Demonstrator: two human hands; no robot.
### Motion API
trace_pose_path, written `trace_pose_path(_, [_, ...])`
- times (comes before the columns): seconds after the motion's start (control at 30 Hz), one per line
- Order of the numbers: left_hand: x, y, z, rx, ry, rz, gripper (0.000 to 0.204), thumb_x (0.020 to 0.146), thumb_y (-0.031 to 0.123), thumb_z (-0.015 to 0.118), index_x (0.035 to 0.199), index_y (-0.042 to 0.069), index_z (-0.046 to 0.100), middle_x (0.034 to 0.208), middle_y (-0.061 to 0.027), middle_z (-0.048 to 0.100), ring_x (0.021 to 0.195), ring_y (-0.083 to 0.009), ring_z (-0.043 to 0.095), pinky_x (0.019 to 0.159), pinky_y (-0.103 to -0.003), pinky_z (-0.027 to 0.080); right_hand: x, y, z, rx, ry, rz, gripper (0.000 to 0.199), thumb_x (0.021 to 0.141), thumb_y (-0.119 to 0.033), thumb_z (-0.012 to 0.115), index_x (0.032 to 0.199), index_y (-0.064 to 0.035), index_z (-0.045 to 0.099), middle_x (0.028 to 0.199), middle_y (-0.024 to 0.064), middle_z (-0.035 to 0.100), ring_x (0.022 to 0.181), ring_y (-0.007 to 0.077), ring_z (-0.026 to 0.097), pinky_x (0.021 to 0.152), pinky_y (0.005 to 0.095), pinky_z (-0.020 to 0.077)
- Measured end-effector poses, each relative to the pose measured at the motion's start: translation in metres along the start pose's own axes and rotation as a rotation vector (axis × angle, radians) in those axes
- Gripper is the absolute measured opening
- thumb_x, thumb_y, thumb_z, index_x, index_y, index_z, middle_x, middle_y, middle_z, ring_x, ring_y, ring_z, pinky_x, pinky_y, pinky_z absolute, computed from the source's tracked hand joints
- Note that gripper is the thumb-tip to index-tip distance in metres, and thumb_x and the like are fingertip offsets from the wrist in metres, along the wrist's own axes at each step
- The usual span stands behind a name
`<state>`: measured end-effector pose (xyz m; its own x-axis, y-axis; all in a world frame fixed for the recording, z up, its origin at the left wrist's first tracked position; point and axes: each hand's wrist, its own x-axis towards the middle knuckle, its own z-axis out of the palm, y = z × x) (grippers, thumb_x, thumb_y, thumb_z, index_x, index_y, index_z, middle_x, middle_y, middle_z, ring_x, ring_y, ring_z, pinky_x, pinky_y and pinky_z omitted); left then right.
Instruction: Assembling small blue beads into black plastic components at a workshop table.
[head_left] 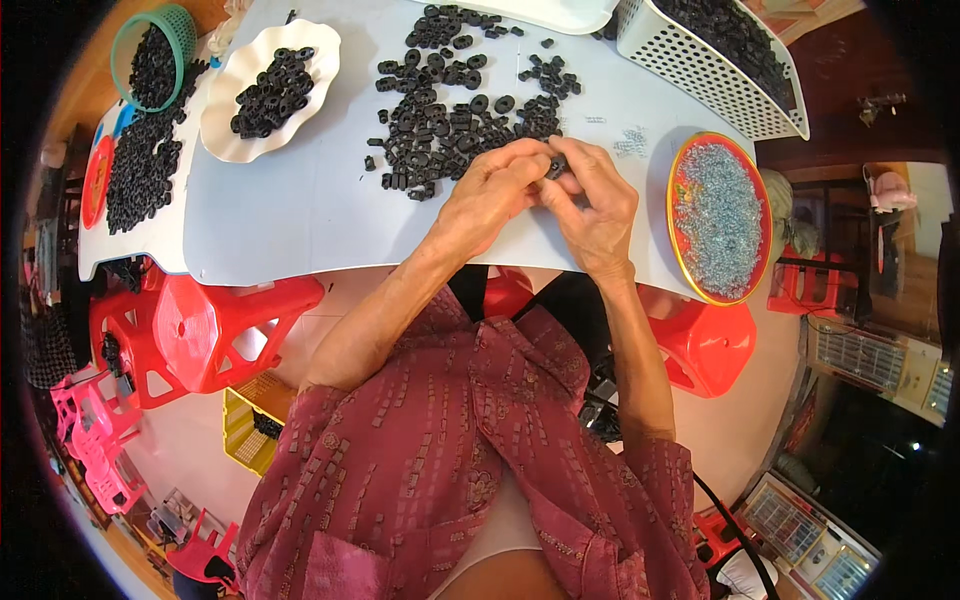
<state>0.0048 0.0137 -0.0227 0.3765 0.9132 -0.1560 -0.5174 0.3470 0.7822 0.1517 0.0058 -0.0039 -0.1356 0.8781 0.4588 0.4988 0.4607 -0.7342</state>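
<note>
Over the near part of the table (290, 235) my two hands meet around a small black plastic part (557, 168). The fingers of my left hand (492, 190) are closed at its left side, their tips partly hidden. My right hand (597, 205) pinches the same part between thumb and fingers. Just beyond the hands spreads a loose pile of small black plastic parts (440, 125). Right of my right hand stands a red and yellow round tray (676, 255) full of tiny clear bluish pieces (722, 220). A few clear pieces (631, 141) lie loose on the table.
A white scalloped dish (222, 120) of black parts stands at the left, near a tipped green basket (185, 40). A white perforated basket (690, 65) of black parts sits at the far right. Red stools (190, 330) and a yellow crate (238, 430) are below the table.
</note>
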Motion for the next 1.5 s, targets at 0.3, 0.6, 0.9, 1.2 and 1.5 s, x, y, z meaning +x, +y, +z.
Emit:
trace_pose_path(0.3, [-0.011, -0.004, 0.000, 0.012, -0.052, 0.144, 0.047, 0.100, 0.037, 0.041, 0.106, -0.008, 0.052, 0.090, -0.0189, 0.065, 0.082, -0.0208, 0.061, 0.080, -0.033, 0.050, 0.085, 0.007, -0.070, -0.226, 0.149, -0.082, 0.031, 0.079, -0.015, 0.073, 0.106, -0.0022, 0.066, 0.084, 0.0079, 0.067, 0.073, 0.0140, 0.062, 0.068, 0.0272, 0.0494])
trace_pose_path(0.6, [-0.011, -0.003, 0.002, 0.001, -0.028, 0.097, 0.042, 0.101, 0.031, 0.039, 0.110, -0.007, 0.052, 0.092, -0.0199, 0.063, 0.087, -0.0251, 0.061, 0.082, -0.037, 0.050, 0.165, 0.037, -0.100, -0.757, 0.205, -0.546, 0.032, 0.074, -0.023, 0.077, 0.101, -0.0071, 0.067, 0.097, 0.0101, 0.067, 0.086, 0.0285, 0.063, 0.080, 0.0375, 0.0480])
trace_pose_path(0.9, [-0.012, -0.003, 0.001, -0.113, -0.027, 0.091, 0.042, 0.098, 0.033, 0.040, 0.103, -0.007, 0.052, 0.088, -0.0174, 0.063, 0.081, -0.0206, 0.061, 0.080, -0.031, 0.049, 0.135, 0.032, 0.040, -0.454, -0.363, -0.463, 0.023, 0.078, -0.009, 0.064, 0.101, -0.0081, 0.067, 0.082, 0.0086, 0.063, 0.080, 0.0278, 0.057, 0.073, 0.0392, 0.0447])
trace_pose_path(1.2, [-0.004, -0.003, 0.002, -0.066, -0.035, 0.130, 0.034, 0.100, 0.024, 0.041, 0.112, -0.006, 0.052, 0.093, -0.0139, 0.061, 0.087, -0.0230, 0.062, 0.080, -0.037, 0.050, 0.127, 0.024, 0.024, -0.153, -0.328, -0.181, 0.019, 0.078, -0.010, 0.065, 0.096, -0.0046, 0.069, 0.076, 0.0082, 0.063, 0.068, 0.0192, 0.060, 0.064, 0.0313, 0.0471])
trace_pose_path(1.5, [-0.010, 0.005, 0.007, 0.059, 0.228, 0.300, 0.037, 0.097, 0.020, 0.049, 0.127, -0.002, 0.045, 0.096, -0.0094, 0.061, 0.087, -0.0142, 0.058, 0.080, -0.030, 0.049, 0.035, 0.001, -0.006, 0.249, -0.166, 0.079, 0.020, 0.078, -0.001, 0.066, 0.098, 0.0022, 0.067, 0.092, 0.0107, 0.067, 0.082, 0.0165, 0.063, 0.073, 0.0275, 0.0495])
